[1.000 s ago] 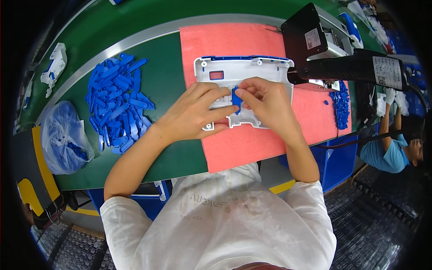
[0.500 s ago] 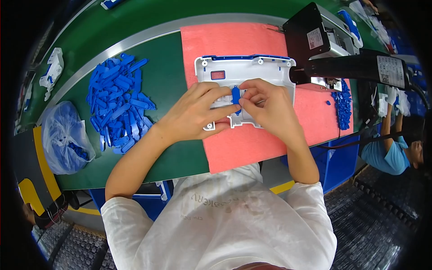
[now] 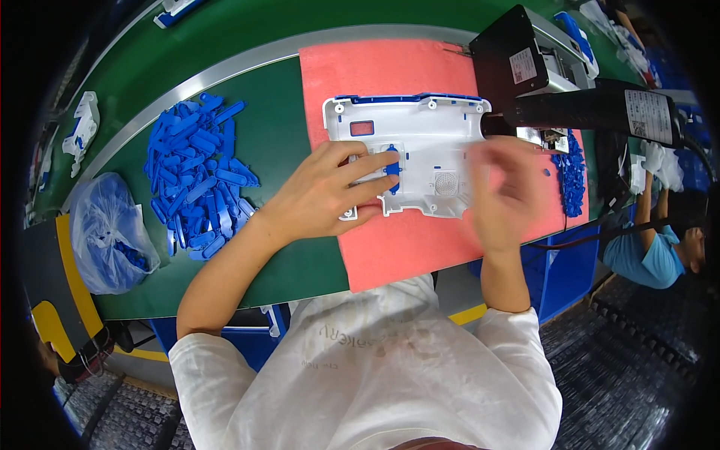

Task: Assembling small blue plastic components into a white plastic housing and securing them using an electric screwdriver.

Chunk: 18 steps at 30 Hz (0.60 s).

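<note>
A white plastic housing [image 3: 424,135] with a blue upper edge lies on the pink mat, its hollow inside facing up. My left hand [image 3: 322,187] grips its left part. Two fingertips press a small long blue plastic piece [image 3: 392,170] against the housing's inner wall, while the thumb lies by the lower left edge. At the housing's right side my right hand [image 3: 506,191] is off the blue piece and smeared by motion. Its fingers are too blurred to show whether they hold anything.
A heap of long blue plastic pieces [image 3: 199,172] lies left on the green table, beside a clear plastic bag [image 3: 112,232]. Small blue parts [image 3: 572,176] are piled on the right. A black handheld tool [image 3: 592,112] reaches in from the right. A person [image 3: 649,251] sits far right.
My right hand has let go of the area around the blue piece and moved right, past the housing's right side. The left hand stays, its fingertips pressing on the piece.
</note>
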Motion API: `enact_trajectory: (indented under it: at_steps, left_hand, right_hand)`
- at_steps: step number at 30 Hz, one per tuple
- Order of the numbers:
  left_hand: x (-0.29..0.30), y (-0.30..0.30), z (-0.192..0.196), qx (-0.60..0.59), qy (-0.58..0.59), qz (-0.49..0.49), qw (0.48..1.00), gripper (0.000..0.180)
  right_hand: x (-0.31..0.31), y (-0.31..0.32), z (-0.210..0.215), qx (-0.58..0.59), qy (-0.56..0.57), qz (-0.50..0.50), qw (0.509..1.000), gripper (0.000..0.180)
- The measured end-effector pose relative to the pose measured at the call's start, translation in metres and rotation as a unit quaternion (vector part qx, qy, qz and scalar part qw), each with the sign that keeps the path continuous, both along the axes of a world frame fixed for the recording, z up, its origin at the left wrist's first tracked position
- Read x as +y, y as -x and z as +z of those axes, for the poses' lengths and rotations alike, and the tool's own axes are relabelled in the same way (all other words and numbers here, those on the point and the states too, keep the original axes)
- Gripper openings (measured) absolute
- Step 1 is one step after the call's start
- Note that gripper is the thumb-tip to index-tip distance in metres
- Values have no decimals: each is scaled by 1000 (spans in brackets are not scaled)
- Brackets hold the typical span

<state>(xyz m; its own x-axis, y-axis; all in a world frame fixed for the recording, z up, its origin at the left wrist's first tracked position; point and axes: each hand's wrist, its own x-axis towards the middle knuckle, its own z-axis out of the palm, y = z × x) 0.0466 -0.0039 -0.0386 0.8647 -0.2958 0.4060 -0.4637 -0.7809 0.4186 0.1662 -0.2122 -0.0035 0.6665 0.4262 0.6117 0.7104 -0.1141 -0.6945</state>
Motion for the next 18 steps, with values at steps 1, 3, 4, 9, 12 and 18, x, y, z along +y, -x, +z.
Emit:
enact_trajectory:
  at_steps: [1,3,4,9,12,18]
  left_hand:
    - [1,2,0,2,0,4,1000,46]
    - [-4,-5,3,-2,4,-7,1000,47]
    - [-5,-6,4,-1,6,-11,1000,47]
    - [-3,-5,7,-7,-23,-7,1000,46]
    - [-5,-3,5,11,-8,-7,1000,42]
    - [-10,-5,10,22,-12,2,1000,45]
  right_hand:
    - [-8,-14,7,-74,-81,-25,994,35]
    - [-8,-32,28,-168,-214,-208,940,46]
    - [-9,-41,31,-119,-221,-184,950,48]
    - [8,-63,32,75,-192,-17,978,39]
    - [-20,-56,44,-58,-169,-138,974,26]
    - [-55,-78,68,-11,-350,29,936,64]
